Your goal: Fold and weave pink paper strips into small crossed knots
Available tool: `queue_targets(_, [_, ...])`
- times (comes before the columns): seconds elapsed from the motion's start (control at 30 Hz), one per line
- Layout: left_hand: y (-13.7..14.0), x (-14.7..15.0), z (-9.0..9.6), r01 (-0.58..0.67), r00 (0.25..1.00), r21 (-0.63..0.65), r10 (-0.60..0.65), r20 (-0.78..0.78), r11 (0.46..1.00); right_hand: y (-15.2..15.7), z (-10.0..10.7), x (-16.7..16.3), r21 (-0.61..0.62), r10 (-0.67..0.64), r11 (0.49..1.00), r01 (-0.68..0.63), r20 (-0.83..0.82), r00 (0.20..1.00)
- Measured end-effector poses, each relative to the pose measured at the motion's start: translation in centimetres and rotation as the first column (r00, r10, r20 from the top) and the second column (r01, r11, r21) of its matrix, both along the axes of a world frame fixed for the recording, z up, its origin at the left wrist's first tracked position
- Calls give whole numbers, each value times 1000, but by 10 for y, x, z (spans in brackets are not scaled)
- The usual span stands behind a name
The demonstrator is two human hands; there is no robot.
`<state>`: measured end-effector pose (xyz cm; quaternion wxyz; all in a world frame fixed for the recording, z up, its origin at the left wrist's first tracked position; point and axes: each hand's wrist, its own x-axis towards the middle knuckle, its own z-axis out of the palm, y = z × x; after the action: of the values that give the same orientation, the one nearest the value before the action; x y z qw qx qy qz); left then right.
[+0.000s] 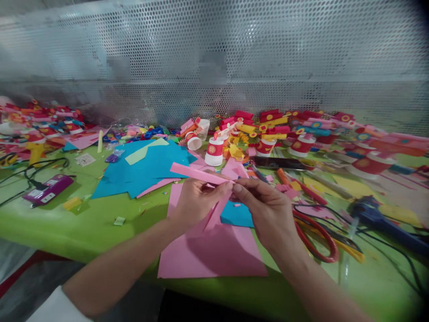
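A folded pink paper strip is held up at the middle of the view. My left hand is closed on it, with the thumb along its lower side and the free end sticking out to the left. At the strip's right end, my right hand pinches it between thumb and fingertips. The two thumbs nearly meet there. Below the hands lies a pink paper sheet at the table's front edge, with pink strips on it. Part of a blue paper piece shows behind the right hand.
Blue paper sheets lie to the left, near a purple power strip. Red-handled scissors and a blue glue gun with cords are at right. Several decorated paper cups, including one upright cup, line the back before a perforated metal panel.
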<state>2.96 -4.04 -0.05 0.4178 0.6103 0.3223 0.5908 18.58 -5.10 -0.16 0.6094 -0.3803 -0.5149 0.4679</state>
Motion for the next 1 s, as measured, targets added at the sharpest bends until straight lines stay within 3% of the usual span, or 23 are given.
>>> queue_targets(0.27, [-1, -2, 2, -31, 999, 44, 33, -26, 999, -1, -1, -2, 15, 54, 998, -54, -19, 998])
queue_targets(0.67, [4, -9, 2, 92, 996, 94, -92, -7, 991, -1, 0, -2, -75, 119, 988, -132, -158, 980])
queue_targets(1.0, [0, -3, 6, 22, 999, -46, -23, -26, 999, -2, 0, -3, -47, 53, 997, -57, -87, 995])
